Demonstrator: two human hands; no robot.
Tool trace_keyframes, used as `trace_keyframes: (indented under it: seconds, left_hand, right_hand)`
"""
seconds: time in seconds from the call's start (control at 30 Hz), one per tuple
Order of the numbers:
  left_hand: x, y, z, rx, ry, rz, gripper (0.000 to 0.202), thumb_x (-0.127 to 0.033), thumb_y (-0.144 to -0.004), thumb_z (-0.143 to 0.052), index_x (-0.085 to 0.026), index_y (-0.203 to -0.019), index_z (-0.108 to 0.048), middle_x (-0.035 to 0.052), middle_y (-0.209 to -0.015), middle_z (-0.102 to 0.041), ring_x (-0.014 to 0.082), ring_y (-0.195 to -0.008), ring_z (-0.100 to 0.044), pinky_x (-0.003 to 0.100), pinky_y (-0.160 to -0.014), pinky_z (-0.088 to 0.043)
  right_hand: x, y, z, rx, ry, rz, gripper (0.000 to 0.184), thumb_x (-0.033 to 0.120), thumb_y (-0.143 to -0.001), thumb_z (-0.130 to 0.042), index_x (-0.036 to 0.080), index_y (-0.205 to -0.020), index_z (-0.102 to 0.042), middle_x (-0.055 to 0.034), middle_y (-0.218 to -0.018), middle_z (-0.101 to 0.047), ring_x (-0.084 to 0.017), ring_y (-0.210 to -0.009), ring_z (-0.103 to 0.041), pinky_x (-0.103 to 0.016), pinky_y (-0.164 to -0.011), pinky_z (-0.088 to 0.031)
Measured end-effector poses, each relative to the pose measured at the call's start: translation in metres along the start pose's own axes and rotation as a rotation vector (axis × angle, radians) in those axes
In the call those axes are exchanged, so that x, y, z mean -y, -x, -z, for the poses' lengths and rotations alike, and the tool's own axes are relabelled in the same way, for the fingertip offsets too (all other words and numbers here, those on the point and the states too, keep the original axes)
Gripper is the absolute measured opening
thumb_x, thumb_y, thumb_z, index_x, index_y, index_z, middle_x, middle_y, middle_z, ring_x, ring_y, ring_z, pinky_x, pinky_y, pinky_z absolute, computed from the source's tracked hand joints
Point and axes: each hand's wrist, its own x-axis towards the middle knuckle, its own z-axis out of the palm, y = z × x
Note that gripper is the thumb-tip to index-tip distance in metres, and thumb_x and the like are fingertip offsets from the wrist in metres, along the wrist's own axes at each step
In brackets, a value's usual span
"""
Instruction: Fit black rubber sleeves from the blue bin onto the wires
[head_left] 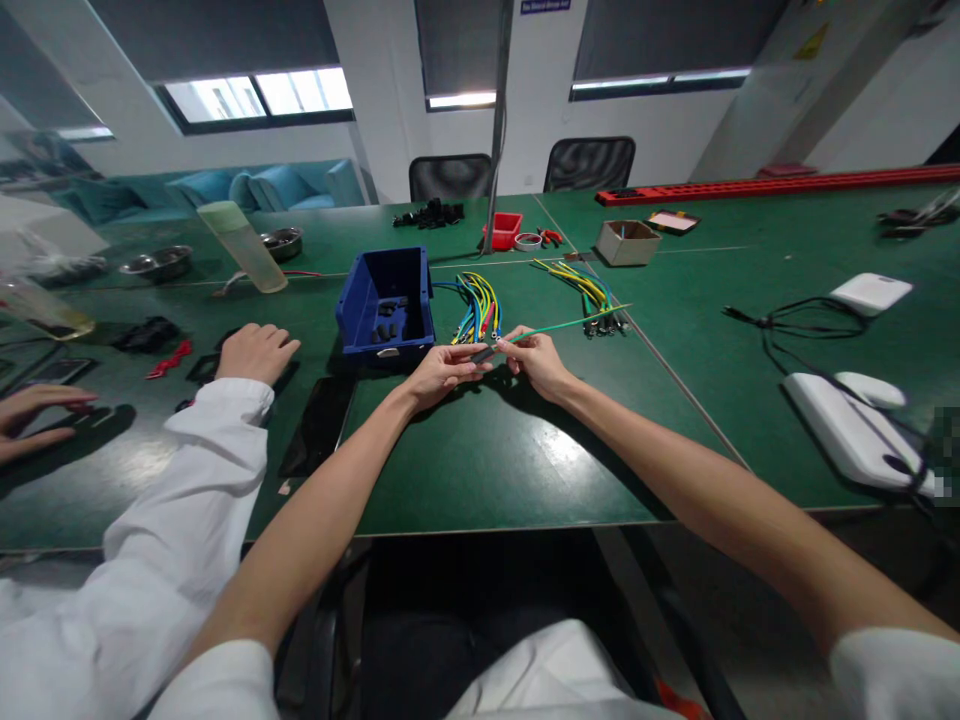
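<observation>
My left hand [448,372] pinches a small black sleeve-like piece [482,354] above the green table. Closed on a green wire [570,324], my right hand [536,358] holds it close to its end, which meets the black piece; whether it has gone inside I cannot tell. The wire's free length points out to the right. Just beyond my hands lies a bundle of blue, yellow and green wires [480,305] with metal terminals. A second wire bundle [589,290] rests farther right. Left of my hands stands a blue bin [350,312] with several black pieces [386,325] in it.
At left, a co-worker's hand [257,353] in a white sleeve rests near a black phone [319,425]. A bottle [244,248], metal bowls [157,264], a red tray [507,230], a cardboard box [627,244] and a metal pole [498,130] stand farther back. White devices [847,430] with cables lie right.
</observation>
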Motion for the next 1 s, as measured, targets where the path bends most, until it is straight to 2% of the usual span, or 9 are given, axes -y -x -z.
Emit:
trace_keyframes:
  seconds: [0.47,0.67,1.0]
  left_hand:
    - [0.0013,-0.0007,0.0023,0.014,-0.017,-0.007,0.051,-0.016,-0.061,-0.080,-0.017,-0.110,-0.068,0.0127,-0.110,-0.068,0.0224,-0.099,-0.065,0.034,-0.090,-0.045]
    - [0.0002,-0.0007,0.0028,0.026,-0.013,0.005,0.051,-0.015,-0.061,-0.080,-0.017,-0.111,-0.067,0.0139,-0.115,-0.066,0.0214,-0.099,-0.065,0.034,-0.090,-0.045]
    - [-0.0012,0.0000,0.0020,0.033,-0.029,0.010,0.052,-0.015,-0.060,-0.080,-0.018,-0.111,-0.068,0.0125,-0.111,-0.068,0.0200,-0.099,-0.065,0.033,-0.090,-0.045]
  right_hand:
    - [0.0039,0.0028,-0.0012,0.021,0.050,0.010,0.037,0.046,-0.062,-0.077,0.017,-0.073,-0.057,0.0047,-0.051,-0.052,-0.007,-0.041,-0.042,-0.022,-0.041,-0.030]
    - [0.0033,0.0024,-0.0009,0.029,0.061,0.016,0.039,0.049,-0.061,-0.077,0.018,-0.073,-0.057,0.0043,-0.051,-0.052,-0.007,-0.042,-0.041,-0.022,-0.040,-0.030]
    - [0.0018,0.0014,-0.0001,0.026,0.075,0.032,0.034,0.045,-0.063,-0.076,0.017,-0.072,-0.059,0.0040,-0.050,-0.052,-0.007,-0.042,-0.042,-0.022,-0.040,-0.030]
